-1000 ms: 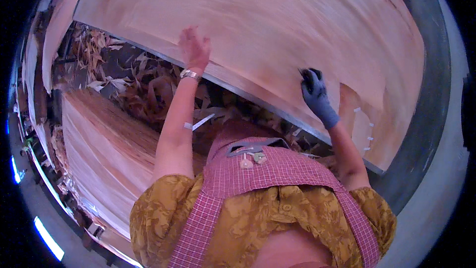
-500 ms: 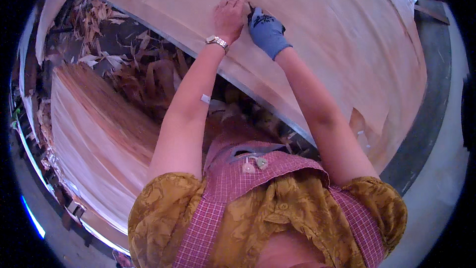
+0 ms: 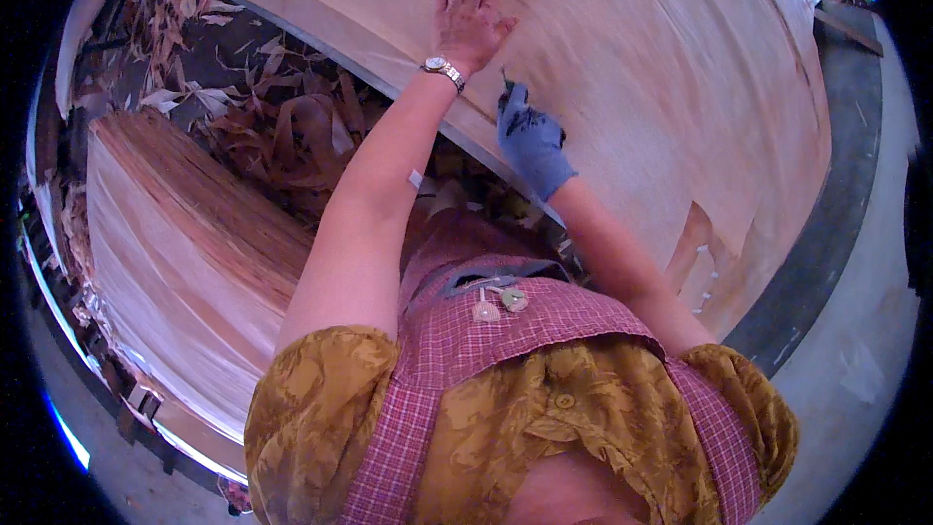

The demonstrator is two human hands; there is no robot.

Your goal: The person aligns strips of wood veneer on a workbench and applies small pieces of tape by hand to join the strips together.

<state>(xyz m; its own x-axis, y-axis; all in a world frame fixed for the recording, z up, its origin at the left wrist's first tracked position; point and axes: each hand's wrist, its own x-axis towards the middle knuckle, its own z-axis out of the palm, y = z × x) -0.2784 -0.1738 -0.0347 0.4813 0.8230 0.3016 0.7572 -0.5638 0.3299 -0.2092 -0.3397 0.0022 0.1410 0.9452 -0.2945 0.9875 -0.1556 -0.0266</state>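
A large pale wood veneer sheet (image 3: 622, 78) lies across the work surface. My bare left hand (image 3: 473, 24), with a metal watch (image 3: 443, 69) on its wrist, rests flat on that sheet, fingers stretched out. Nearer to me, my right hand (image 3: 533, 141) wears a blue glove with dark patches and is closed. From its fingers sticks a small, dark, thin-tipped tool (image 3: 506, 86), whose exact kind I cannot make out. The tip points away from me, just below the left hand and above the sheet.
At the left stands a tall stack of veneer sheets (image 3: 185, 233). Loose veneer scraps (image 3: 301, 126) fill the gap between it and the work surface. A torn, darker patch (image 3: 692, 243) with small white bits shows at the sheet's near right. Grey floor (image 3: 855, 350) lies beyond the right edge.
My right hand has come back toward me with the small tool, away from the left hand. My left hand has shifted slightly right and farther away, and its fingers have spread flat.
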